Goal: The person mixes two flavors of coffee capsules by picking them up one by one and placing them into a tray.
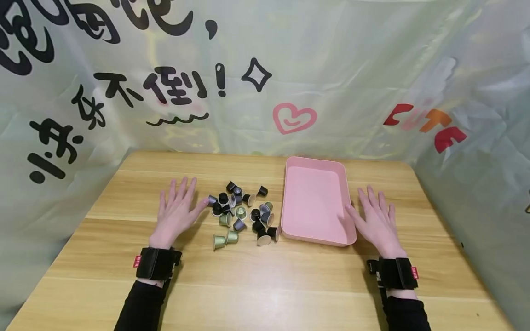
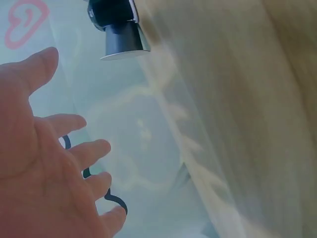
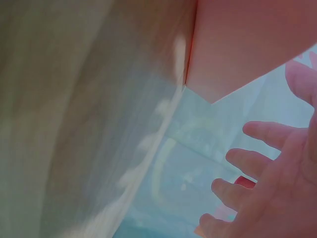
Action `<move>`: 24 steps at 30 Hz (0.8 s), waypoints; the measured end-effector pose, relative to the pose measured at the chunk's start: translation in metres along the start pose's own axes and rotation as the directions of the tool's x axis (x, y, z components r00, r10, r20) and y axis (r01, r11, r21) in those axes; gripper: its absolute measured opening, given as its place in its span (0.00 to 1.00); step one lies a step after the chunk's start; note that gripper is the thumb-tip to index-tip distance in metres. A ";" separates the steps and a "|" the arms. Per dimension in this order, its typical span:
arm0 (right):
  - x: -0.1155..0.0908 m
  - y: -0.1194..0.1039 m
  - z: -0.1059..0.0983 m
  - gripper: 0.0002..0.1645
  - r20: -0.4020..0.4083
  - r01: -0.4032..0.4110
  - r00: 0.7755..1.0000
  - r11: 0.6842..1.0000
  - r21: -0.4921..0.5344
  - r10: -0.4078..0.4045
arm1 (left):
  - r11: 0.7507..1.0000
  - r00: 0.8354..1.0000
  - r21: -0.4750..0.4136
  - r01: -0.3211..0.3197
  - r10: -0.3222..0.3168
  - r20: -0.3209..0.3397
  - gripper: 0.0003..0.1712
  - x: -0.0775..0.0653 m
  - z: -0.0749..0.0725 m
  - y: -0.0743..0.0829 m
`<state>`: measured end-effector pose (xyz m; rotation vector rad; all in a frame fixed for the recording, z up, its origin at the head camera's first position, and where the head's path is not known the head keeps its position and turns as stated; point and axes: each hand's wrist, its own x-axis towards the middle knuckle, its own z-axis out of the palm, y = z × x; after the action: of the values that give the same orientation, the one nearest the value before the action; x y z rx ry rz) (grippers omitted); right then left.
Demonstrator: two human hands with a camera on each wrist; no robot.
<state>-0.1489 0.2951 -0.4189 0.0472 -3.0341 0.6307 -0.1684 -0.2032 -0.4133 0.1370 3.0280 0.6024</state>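
Several small coffee capsules point(image 1: 241, 212) in black, grey-blue and pale green lie in a loose heap on the table, some tipped on their sides. To their right sits a shallow pink tray point(image 1: 316, 236) with nothing in it. My left hand point(image 1: 175, 214) is spread just left of the heap, its thumb close to a grey-blue capsule point(image 1: 212, 200); the left wrist view shows a dark capsule point(image 2: 124, 39) beyond the thumb. My right hand point(image 1: 377, 223) is spread beside the tray's right wall, thumb near the rim. Neither hand holds anything.
The wooden table point(image 1: 281, 285) reaches back to a pale cloth backdrop point(image 1: 352, 82) with black lettering and a pink heart point(image 1: 295, 118). The cloth also rises along both sides. Each wrist wears a black strap point(image 1: 157, 263) with a small device.
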 end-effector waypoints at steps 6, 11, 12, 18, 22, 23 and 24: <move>0.000 -0.002 -0.001 0.48 -0.003 0.000 1.000 1.000 0.008 0.001 | 0.999 0.999 -0.010 -0.045 0.045 -0.004 0.47 0.000 -0.002 0.004; 0.000 -0.004 -0.002 0.48 -0.022 0.007 1.000 1.000 0.029 -0.006 | 0.977 0.974 -0.017 -0.214 0.213 -0.076 0.45 -0.002 -0.007 0.016; 0.000 -0.004 -0.002 0.48 -0.024 0.008 1.000 0.999 0.037 -0.007 | 0.967 0.964 -0.024 -0.255 0.252 -0.083 0.44 -0.003 -0.009 0.020; 0.001 -0.006 -0.005 0.47 -0.030 0.010 1.000 0.998 0.069 -0.008 | 0.882 0.888 -0.105 -0.460 0.458 -0.044 0.29 -0.014 -0.015 0.045; 0.002 -0.007 -0.006 0.46 -0.033 0.017 0.999 0.995 0.094 -0.014 | 0.833 0.838 -0.146 -0.534 0.544 0.043 0.23 -0.021 -0.012 0.059; 0.002 -0.008 -0.006 0.46 -0.034 0.020 0.999 0.994 0.103 -0.017 | 0.830 0.832 -0.153 -0.536 0.550 0.071 0.22 -0.022 -0.010 0.062; 0.002 -0.008 -0.006 0.46 -0.036 0.025 0.999 0.994 0.110 -0.021 | 0.832 0.830 -0.157 -0.532 0.549 0.099 0.22 -0.024 -0.008 0.065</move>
<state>-0.1500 0.2901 -0.4106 0.0741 -2.9578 0.7890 -0.1404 -0.1486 -0.3798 1.0159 2.7832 0.7661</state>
